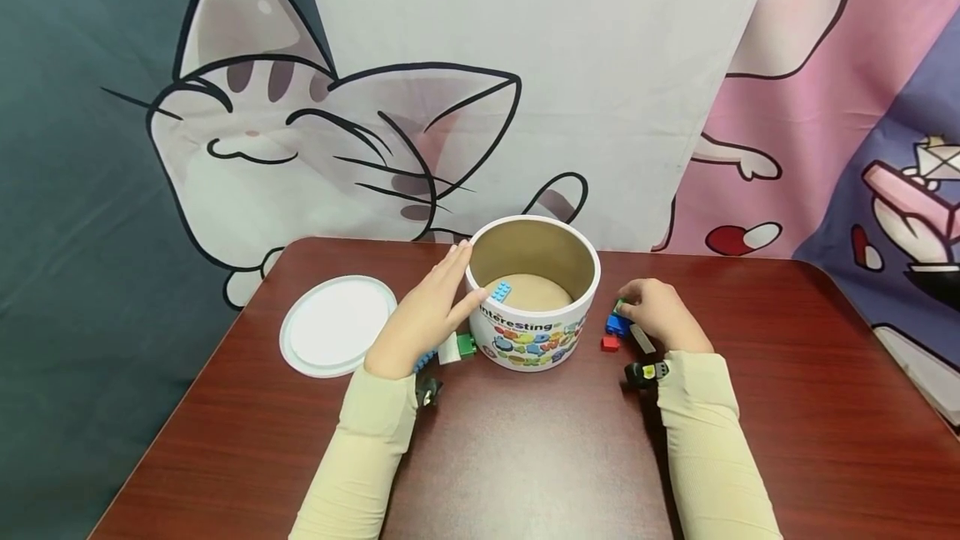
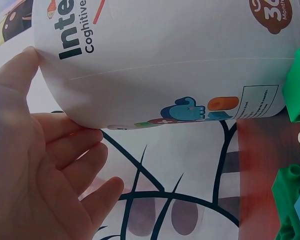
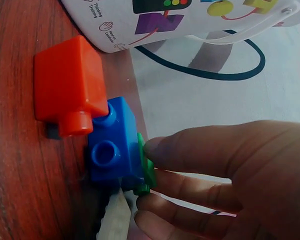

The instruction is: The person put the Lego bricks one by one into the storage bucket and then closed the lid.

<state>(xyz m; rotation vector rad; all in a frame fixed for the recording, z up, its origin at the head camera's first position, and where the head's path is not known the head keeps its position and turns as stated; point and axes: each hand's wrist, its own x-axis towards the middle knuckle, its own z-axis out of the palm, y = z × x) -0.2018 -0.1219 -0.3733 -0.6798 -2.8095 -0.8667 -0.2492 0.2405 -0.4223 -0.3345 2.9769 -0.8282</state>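
A white printed bucket point(image 1: 528, 340) stands upright on the table with its top uncovered. Inside it lies a light blue building block point(image 1: 501, 292). My left hand point(image 1: 423, 311) rests against the bucket's left side, fingers fairly straight and thumb at the rim. To the right of the bucket, my right hand point(image 1: 663, 313) pinches a green building block point(image 3: 146, 167) between thumb and fingers; the fingers partly hide it. Right beside that block are a blue block point(image 3: 117, 145), a red block point(image 3: 70, 82) and a whitish block point(image 3: 115, 217).
A round white lid point(image 1: 337, 326) lies on the table point(image 1: 525, 457) to the left. Between the left wrist and the bucket sit a green block point(image 1: 466, 346), a white block point(image 1: 448, 350) and a blue one point(image 1: 424, 360). A cartoon-printed cloth point(image 1: 600, 65) hangs behind the table.
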